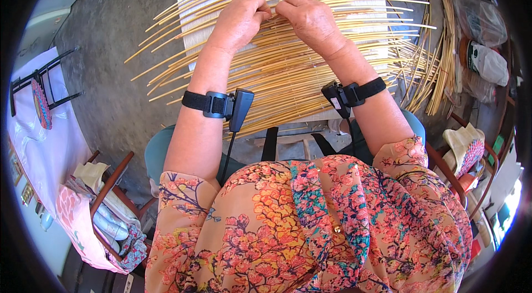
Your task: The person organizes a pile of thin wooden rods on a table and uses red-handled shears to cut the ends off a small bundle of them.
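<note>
A mat of thin yellow reed-like stalks (286,68) lies across a table with a pale wood-grain top (368,6). Thin cords run across the stalks, binding them side by side. Over the mat's upper part, my left hand (243,18) pinches something very thin at its fingertips, seemingly the binding cord. Close beside it, my right hand (307,16) has its fingers curled and its fingertips at the same spot; what they pinch is hidden. Each forearm wears a black strap with a small device.
Loose stalks lie in a bundle (442,60) right of the table, near plastic bags (488,62). Wooden-armed chairs holding cloths stand at lower left (110,183) and right (457,185). A black metal frame (48,81) is at far left.
</note>
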Motion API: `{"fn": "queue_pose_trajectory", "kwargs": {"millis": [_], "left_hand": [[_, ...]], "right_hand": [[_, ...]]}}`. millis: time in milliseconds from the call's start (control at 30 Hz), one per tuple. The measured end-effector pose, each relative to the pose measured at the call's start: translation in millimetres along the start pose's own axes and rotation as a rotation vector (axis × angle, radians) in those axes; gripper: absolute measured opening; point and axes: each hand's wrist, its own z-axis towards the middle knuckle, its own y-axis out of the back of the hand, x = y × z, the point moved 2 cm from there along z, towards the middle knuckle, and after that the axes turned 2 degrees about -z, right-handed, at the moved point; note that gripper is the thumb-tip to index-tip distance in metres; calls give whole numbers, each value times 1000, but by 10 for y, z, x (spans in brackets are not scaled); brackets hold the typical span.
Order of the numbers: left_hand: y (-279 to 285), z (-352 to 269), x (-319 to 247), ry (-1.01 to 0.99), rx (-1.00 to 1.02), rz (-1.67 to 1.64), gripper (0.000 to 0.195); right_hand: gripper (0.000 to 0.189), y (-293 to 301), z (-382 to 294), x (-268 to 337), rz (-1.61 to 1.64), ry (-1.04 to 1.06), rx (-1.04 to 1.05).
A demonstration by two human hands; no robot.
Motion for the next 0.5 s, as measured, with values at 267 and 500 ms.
{"fn": "queue_pose_trajectory", "kwargs": {"millis": [267, 500], "left_hand": [[-4, -3, -18, -46, -19, 83, 10], [-20, -1, -34, -29, -26, 88, 12]], "right_hand": [[19, -7, -5, 13, 19, 3, 12], [18, -37, -10, 30, 52, 4, -67]]}}
